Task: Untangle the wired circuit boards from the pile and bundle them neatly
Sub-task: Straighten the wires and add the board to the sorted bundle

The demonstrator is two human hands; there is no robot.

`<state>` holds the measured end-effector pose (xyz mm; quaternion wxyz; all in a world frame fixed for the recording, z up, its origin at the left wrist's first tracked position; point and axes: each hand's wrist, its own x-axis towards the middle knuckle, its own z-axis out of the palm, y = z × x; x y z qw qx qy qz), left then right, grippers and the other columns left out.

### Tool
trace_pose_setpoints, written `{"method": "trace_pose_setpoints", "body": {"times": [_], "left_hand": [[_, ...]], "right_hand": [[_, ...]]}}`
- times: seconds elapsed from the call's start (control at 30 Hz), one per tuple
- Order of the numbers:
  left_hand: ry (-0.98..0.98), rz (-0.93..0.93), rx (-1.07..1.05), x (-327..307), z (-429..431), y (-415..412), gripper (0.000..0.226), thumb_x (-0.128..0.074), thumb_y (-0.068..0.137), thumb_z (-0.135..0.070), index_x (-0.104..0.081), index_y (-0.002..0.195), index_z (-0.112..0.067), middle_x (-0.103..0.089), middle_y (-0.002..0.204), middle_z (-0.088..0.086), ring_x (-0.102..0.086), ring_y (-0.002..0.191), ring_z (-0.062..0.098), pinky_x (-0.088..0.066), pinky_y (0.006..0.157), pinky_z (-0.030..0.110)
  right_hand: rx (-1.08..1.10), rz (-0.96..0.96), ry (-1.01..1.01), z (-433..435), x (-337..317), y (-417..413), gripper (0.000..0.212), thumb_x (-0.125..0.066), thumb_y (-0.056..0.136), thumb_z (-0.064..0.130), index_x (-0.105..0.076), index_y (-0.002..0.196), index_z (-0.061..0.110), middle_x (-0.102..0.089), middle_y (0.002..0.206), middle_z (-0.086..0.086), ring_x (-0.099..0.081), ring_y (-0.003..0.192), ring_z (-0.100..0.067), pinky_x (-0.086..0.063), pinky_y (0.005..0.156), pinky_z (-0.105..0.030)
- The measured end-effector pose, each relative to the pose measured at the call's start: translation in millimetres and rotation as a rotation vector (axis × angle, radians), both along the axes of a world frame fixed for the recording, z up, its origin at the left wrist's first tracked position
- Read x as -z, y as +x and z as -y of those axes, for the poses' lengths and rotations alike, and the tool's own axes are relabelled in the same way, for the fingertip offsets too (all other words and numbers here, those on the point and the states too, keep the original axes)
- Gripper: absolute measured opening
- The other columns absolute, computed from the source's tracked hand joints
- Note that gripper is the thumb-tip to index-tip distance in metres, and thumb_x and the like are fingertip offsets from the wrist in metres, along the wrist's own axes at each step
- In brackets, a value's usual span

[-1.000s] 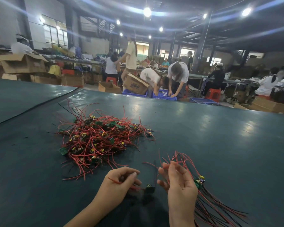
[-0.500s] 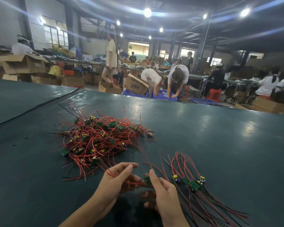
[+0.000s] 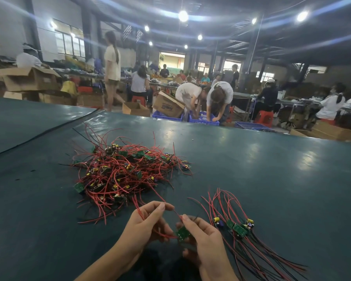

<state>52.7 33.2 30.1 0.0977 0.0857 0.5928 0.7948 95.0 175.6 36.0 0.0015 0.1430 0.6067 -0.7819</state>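
Observation:
A tangled pile [image 3: 122, 175] of small green circuit boards with red and black wires lies on the dark green table [image 3: 261, 179], left of centre. To the right, several sorted boards [image 3: 238, 229] lie side by side with their wires fanned out toward the near right. My left hand [image 3: 148, 224] pinches a red wire between thumb and forefinger. My right hand [image 3: 203, 238] holds one small green board [image 3: 182, 233] just above the table, between the pile and the sorted group. That red wire runs from this board through my left fingers.
A seam [image 3: 43, 132] crosses the table at the far left. Beyond the far edge stand cardboard boxes [image 3: 166, 106], blue crates [image 3: 203, 120] and red stools, with several people working. The table's right half shows only light reflections.
My right hand came down from raised to the table and took the green board. Both hands moved slightly forward and closer together, with the red wire now stretched between them.

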Motion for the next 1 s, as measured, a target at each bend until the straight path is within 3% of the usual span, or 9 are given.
{"method": "trace_pose_setpoints", "body": {"times": [0.1,0.2,0.37,0.47,0.57,0.7,0.83,1.0], "left_hand": [[-0.007,-0.015,-0.029,-0.8,-0.1,0.7,0.027,-0.046,0.097,-0.019,-0.067,0.097,-0.003,-0.061,0.057,0.019,-0.059,0.047,0.021,-0.049,0.046,0.025],[-0.003,-0.006,-0.055,-1.9,-1.0,0.5,0.032,-0.046,0.096,-0.026,-0.068,0.093,-0.003,-0.061,0.058,0.020,-0.059,0.047,0.021,-0.050,0.045,0.025],[0.057,0.029,-0.136,-3.8,-0.6,-1.6,0.040,-0.051,0.081,-0.039,-0.070,0.081,-0.005,-0.062,0.058,0.019,-0.059,0.047,0.021,-0.050,0.045,0.025],[0.052,0.028,-0.173,-1.7,-0.7,-3.2,0.042,-0.049,0.086,-0.040,-0.069,0.085,-0.003,-0.063,0.059,0.019,-0.060,0.048,0.022,-0.050,0.046,0.026],[0.055,0.029,-0.195,-0.5,-0.7,-4.1,0.045,-0.047,0.087,-0.041,-0.068,0.085,-0.001,-0.063,0.060,0.018,-0.060,0.049,0.022,-0.049,0.045,0.026],[0.028,0.042,-0.148,0.0,0.4,-3.3,0.047,-0.050,0.082,-0.046,-0.069,0.086,-0.003,-0.065,0.064,0.016,-0.062,0.053,0.022,-0.050,0.048,0.026],[-0.074,0.107,-0.040,-0.7,-2.8,-0.1,0.044,-0.061,0.069,-0.054,-0.073,0.080,-0.013,-0.063,0.065,0.006,-0.061,0.051,0.019,-0.049,0.047,0.026],[-0.164,0.094,0.048,-3.4,-0.7,2.3,0.044,-0.068,0.065,-0.055,-0.075,0.080,-0.014,-0.074,0.080,0.007,-0.065,0.055,0.019,-0.050,0.050,0.024]], "right_hand": [[-0.060,0.030,0.041,-1.2,0.5,0.6,0.017,-0.071,0.085,0.025,-0.078,0.079,0.011,-0.074,0.088,-0.019,-0.067,0.074,-0.030,-0.052,0.062,-0.038],[-0.065,0.026,0.038,-0.9,1.1,0.0,0.016,-0.069,0.086,0.020,-0.077,0.077,0.010,-0.074,0.083,-0.015,-0.066,0.067,-0.023,-0.047,0.050,-0.027],[0.050,-0.051,0.023,-3.4,-1.1,-2.1,0.009,-0.071,0.084,0.010,-0.067,0.076,0.012,-0.074,0.075,-0.006,-0.064,0.056,-0.015,-0.042,0.039,-0.023],[0.077,-0.070,0.051,-4.0,0.2,-2.4,0.016,-0.072,0.083,0.017,-0.062,0.073,0.012,-0.057,0.053,-0.001,-0.046,0.041,-0.011,-0.035,0.035,-0.021],[0.096,-0.084,0.070,-4.4,2.2,-3.3,0.024,-0.071,0.085,0.024,-0.058,0.067,0.015,-0.038,0.049,0.002,-0.029,0.035,-0.008,-0.026,0.035,-0.017],[0.057,-0.154,0.042,-3.1,1.2,-2.1,0.020,-0.064,0.090,0.018,-0.067,0.072,0.010,-0.045,0.050,-0.002,-0.028,0.032,-0.009,-0.024,0.034,-0.015],[-0.008,-0.252,0.151,-1.6,3.4,-0.1,0.017,-0.060,0.093,0.013,-0.070,0.081,0.006,-0.050,0.049,0.000,-0.036,0.035,-0.008,-0.029,0.035,-0.017],[-0.065,-0.317,0.234,-1.1,3.6,3.8,0.018,-0.059,0.093,0.014,-0.071,0.079,0.015,-0.062,0.061,-0.003,-0.046,0.040,-0.011,-0.035,0.039,-0.018]]}}
